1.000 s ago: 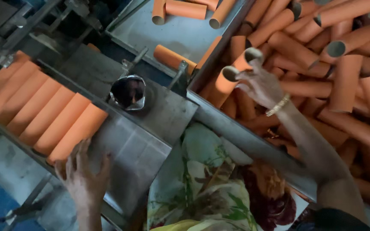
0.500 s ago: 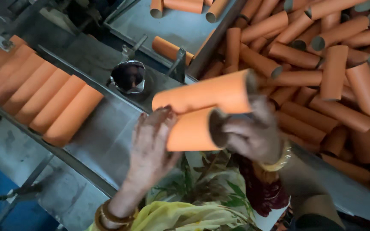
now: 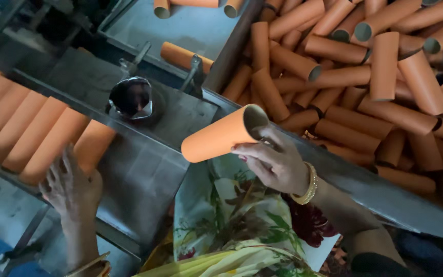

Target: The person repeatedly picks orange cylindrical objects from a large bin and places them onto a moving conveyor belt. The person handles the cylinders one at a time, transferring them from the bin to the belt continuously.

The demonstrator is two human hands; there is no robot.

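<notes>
My right hand (image 3: pixel 275 164): fingers closed round one orange tube (image 3: pixel 224 133), held above the metal table (image 3: pixel 144 169). My left hand (image 3: pixel 70 187): fingers spread wide on the tube row (image 3: pixel 32 133).

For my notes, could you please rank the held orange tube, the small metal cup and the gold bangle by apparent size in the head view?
1. held orange tube, though nearness inflates it
2. small metal cup
3. gold bangle
</notes>
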